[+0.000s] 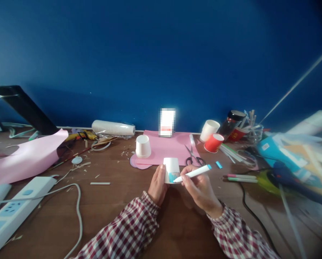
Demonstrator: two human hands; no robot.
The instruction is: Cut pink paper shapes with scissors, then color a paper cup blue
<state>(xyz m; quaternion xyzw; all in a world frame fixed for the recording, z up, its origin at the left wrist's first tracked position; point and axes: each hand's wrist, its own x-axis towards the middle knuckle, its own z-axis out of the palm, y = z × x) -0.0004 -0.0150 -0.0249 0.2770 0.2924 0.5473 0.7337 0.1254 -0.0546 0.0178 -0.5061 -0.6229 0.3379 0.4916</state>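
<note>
My left hand (158, 185) is closed around the side of a white paper cup (171, 165), which is held up over the near part of the table. Between the fingers of my right hand (198, 187) is a white marker (192, 173) with a blue end. Its tip touches the cup near the lower edge, where a light-blue patch of colour shows. A loose blue marker cap (218, 164) lies to the right of my right hand. Behind the cup, black-handled scissors (195, 157) rest on a pink sheet (163, 147).
Another white cup (143, 146) stands left on the pink sheet. A red cup (214, 143) and a white cup (209, 130) are at right. A power strip (20, 201) with its cord lies at left; a glue gun (282, 180) and a blue package (280, 153) crowd the right.
</note>
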